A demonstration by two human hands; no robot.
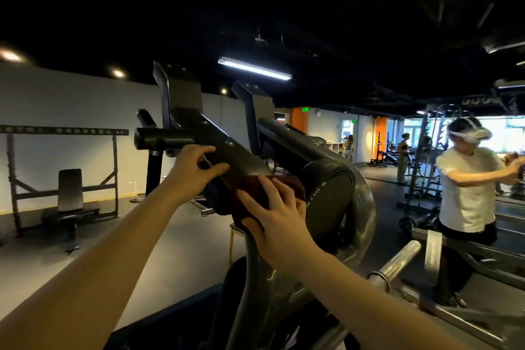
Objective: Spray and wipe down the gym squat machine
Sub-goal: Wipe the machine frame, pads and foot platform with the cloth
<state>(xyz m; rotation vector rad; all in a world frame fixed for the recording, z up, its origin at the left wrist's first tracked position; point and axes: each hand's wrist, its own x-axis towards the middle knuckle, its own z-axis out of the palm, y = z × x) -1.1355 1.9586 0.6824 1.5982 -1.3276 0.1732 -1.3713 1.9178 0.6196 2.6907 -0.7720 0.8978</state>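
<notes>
Wiping machine arm (241, 156) with cloth (294, 183) | pressing cloth down under spread right hand (279, 221) for full contact | gripping machine arm with curled left hand (193, 170), likely steadying it

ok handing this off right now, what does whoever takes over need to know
Left hand grips the squat machine's black arm, fingers over its top.
Right hand presses the dark red cloth against the lower end of that arm, beside the round black pad.
No spray bottle in view.
Done: wiping is under way on this arm; how much is already clean cannot be told.
Left, probably: the rest of this arm, the pad, the second arm and the frame below.
</notes>
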